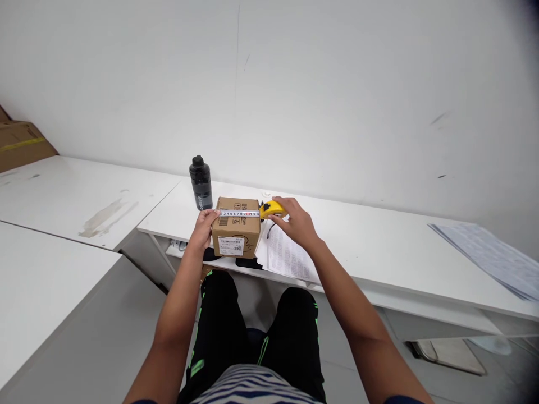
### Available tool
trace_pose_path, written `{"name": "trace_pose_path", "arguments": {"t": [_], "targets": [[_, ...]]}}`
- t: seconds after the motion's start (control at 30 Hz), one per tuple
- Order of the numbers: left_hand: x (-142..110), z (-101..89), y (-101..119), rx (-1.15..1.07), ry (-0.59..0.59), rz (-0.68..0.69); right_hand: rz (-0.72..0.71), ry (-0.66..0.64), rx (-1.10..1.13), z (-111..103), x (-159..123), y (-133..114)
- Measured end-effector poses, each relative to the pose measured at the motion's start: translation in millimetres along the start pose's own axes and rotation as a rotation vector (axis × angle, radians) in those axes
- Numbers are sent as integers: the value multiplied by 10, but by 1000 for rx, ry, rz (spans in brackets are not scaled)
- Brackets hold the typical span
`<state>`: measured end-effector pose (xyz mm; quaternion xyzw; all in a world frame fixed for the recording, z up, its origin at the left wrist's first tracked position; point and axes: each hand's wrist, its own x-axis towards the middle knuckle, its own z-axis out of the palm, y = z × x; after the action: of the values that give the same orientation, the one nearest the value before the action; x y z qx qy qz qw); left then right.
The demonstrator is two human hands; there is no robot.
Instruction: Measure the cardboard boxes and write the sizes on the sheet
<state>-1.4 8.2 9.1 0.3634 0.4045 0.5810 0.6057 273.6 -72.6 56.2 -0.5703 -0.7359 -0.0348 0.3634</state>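
Note:
A small brown cardboard box (236, 226) sits at the front edge of the white desk, with a white label on its near side. Across its top runs the pulled-out blade of a tape measure, its numbers facing up. My right hand (297, 223) grips the yellow case of the tape measure (272, 209) just off the box's right edge. At the box's left edge, my left hand (204, 227) pinches the blade's end against the cardboard. Printed sheets (288, 252) lie partly under my right hand, and a dark cord loops on them.
A dark water bottle (201, 185) stands behind the box to the left. More printed sheets (492, 255) lie at the desk's right end. A larger taped carton (23, 146) is at far left. Below the desktop runs a shelf with dark items.

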Motion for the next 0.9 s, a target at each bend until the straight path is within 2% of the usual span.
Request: {"name": "trace_pose_path", "arguments": {"t": [0.2, 0.33, 0.47, 0.57, 0.63, 0.7, 0.8, 0.9], "targets": [[-43, 11, 31, 3, -13, 10, 1, 5, -20, 5, -30, -4], [-109, 29, 79, 107, -1, 98, -15, 8, -44, -16, -16, -44], [-120, 36, 85, 242, 117, 245, -101, -7, -130, -35, 141, -205], [-138, 29, 109, 245, 154, 245, -174, -21, -201, -23, 330, -377], [-197, 8, 186, 236, 167, 242, -198, -41, -227, -22, 421, -472], [-288, -18, 327, 264, 175, 294, -207, -28, -208, -37, 427, -534], [-378, 7, 618, 360, 104, 399, -216, 78, -129, -48, 231, -612], [-245, 197, 889, 466, -141, 367, -173, 153, -73, 35, -151, -801]]}}
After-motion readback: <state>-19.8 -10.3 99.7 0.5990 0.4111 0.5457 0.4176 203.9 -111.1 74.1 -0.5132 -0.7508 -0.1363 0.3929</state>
